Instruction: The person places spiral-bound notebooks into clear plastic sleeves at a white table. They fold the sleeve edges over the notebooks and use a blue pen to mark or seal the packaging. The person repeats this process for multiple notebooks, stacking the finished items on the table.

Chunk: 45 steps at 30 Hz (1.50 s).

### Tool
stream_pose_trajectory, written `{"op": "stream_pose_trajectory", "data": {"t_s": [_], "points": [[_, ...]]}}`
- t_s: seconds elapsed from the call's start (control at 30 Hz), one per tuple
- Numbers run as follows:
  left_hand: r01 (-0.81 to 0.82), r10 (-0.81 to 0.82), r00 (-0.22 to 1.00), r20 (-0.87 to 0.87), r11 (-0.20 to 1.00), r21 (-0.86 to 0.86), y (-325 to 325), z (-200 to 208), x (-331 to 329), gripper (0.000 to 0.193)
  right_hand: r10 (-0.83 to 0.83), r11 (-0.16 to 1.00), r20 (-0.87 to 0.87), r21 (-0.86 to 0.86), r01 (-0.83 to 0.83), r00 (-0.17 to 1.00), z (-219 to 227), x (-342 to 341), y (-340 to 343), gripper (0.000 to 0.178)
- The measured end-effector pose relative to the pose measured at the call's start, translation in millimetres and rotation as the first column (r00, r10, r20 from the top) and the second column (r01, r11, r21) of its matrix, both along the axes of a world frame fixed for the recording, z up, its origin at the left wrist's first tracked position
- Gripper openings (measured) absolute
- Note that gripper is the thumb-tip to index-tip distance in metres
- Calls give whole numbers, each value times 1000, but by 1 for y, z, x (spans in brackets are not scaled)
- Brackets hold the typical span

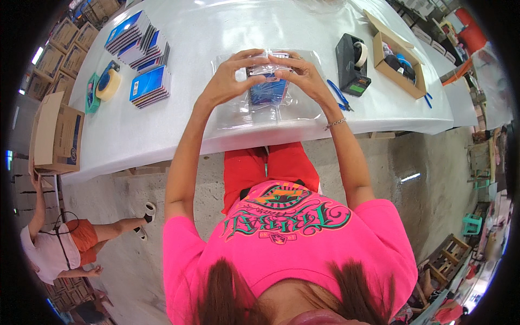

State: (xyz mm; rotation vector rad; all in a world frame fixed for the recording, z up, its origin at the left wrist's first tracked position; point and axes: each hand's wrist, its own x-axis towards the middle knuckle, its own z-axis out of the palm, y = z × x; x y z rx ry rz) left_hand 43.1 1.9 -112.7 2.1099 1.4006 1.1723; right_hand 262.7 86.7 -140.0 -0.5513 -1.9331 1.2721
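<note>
A blue-covered notebook bundle (267, 93) lies on the table in front of me, inside a loose clear plastic wrapper (290, 108). My left hand (230, 78) curves over the bundle's far left corner, its fingers and thumb closed on the plastic. From the other side my right hand (304, 77) does the same, with fingertips meeting the left ones near the far edge. The fingers hide the far part of the bundle, so I cannot tell how many notebooks are in it. Plastic spreads out flat on both sides and toward the table's near edge.
Stacked spiral notebooks (150, 86) stand at left, beside a tape roll (109, 85) and a green basket (92, 93). At right are a black tape dispenser (353, 65), blue cutters (340, 96) and an open carton (400, 64). A person (65, 244) touches a cardboard box (58, 135).
</note>
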Motion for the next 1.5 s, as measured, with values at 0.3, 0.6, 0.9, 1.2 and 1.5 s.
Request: {"op": "stream_pose_trajectory", "data": {"t_s": [0.3,0.6,0.9,1.2,1.5], "points": [[-104,94,994,47,942,320,-1,-27,18,27,-232,945,30,243,218,972,3,2,-25,41],[-67,-8,977,213,937,342,4,-24,35,20,-987,125,158,637,761,30,-27,194,75,44],[-35,-26,991,128,891,453,8,-24,28,11,-681,606,360,-213,766,638,-5,201,72,30],[-30,-32,989,146,912,408,1,-19,30,11,-795,528,107,-363,767,598,-27,184,14,23],[-75,-32,942,334,950,303,3,-26,28,17,-848,434,242,-192,880,471,-27,139,-46,27]]}}
